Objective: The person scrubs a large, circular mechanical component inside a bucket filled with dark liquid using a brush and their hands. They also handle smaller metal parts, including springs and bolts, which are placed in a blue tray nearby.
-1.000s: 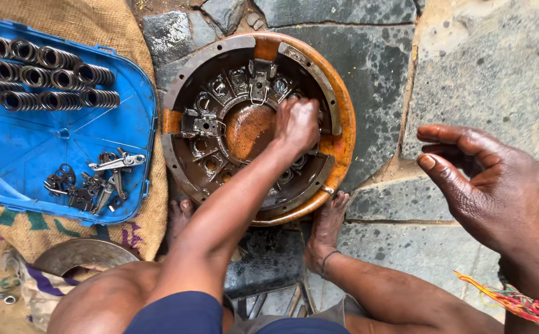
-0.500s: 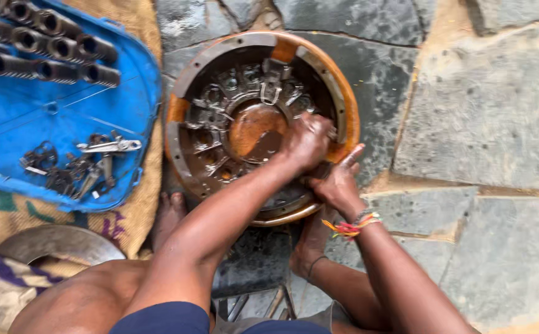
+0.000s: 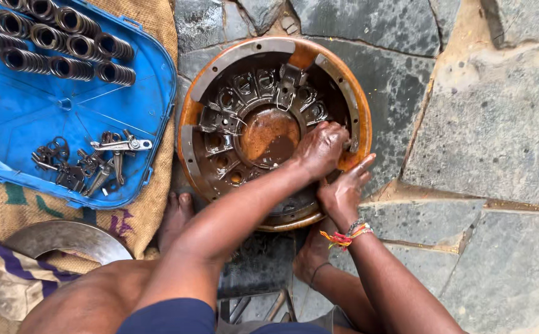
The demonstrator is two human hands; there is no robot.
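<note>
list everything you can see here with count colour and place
round metal housing: one, rusty orange and grey, centre on the stone floor
blue tray: one, upper left, on sacking
coil springs: many, grey, top of tray
small levers: a pile, grey, lower part of tray
sacking: brown, under the tray
metal disc: one, grey, lower left
stone floor: grey slabs
left hand: inside housing, right side
right hand: at housing rim

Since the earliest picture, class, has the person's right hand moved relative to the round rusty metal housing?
Yes. The right hand, earlier held out over the stone paving well right of the round rusty metal housing, now rests on its lower right rim, beside the left hand.
</note>
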